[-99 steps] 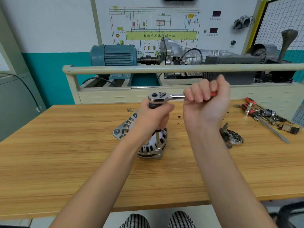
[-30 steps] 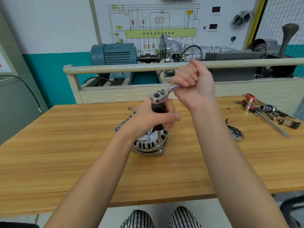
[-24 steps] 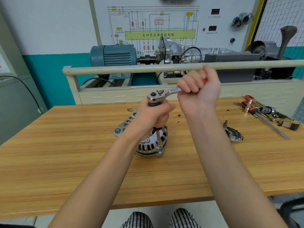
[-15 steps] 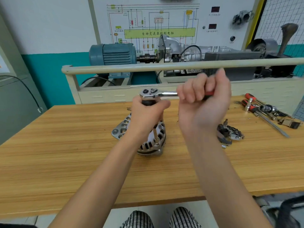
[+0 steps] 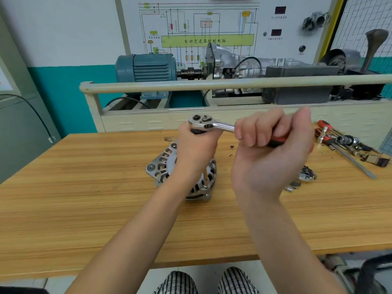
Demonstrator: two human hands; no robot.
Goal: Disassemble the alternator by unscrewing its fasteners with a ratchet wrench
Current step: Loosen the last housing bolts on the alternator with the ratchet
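Right hand (image 5: 269, 145), curled around the ratchet wrench (image 5: 214, 124) handle, has swung it rightward; left hand (image 5: 196, 149) grips its extension above the alternator (image 5: 163, 166), mid-frame, bare table (image 5: 84, 198) at lower left.

Right of the right hand, red-handled screwdrivers (image 5: 324, 127) and loose sockets (image 5: 347, 140) lie on the wooden bench (image 5: 84, 187). Beyond both hands stands a blue-green motor (image 5: 146, 67).

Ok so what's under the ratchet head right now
The left hand grips just below the ratchet wrench head. Beneath it, a thin extension shaft runs down to the alternator on the table. The hand covers the shaft's upper part.
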